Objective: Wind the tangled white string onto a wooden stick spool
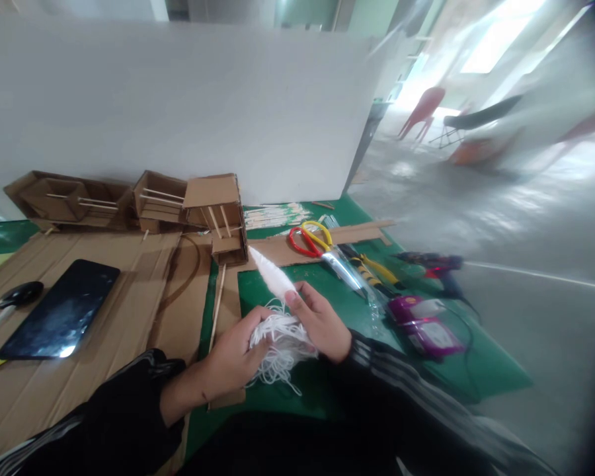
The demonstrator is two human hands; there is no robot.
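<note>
My left hand [238, 349] is closed around the left side of a loose tangle of white string [282, 347]. A white tapered piece [272, 272], with its point towards the cardboard, sticks up from my right hand [322, 322]. The right thumb presses on its lower end, and the other fingers of that hand lie against the string. What the piece is made of I cannot make out. Loops of string hang below both hands over the green tabletop [258, 291]. Scissors [327, 254] with red and yellow handles lie just beyond my right hand.
Cardboard boxes with thin sticks [213, 211] stand along the white panel [178, 106]. A black tablet [59, 309] and a computer mouse [20, 294] lie on cardboard at left. To the right are pliers [379, 270], a purple device [424, 327] and a blurred drill-like tool [436, 263].
</note>
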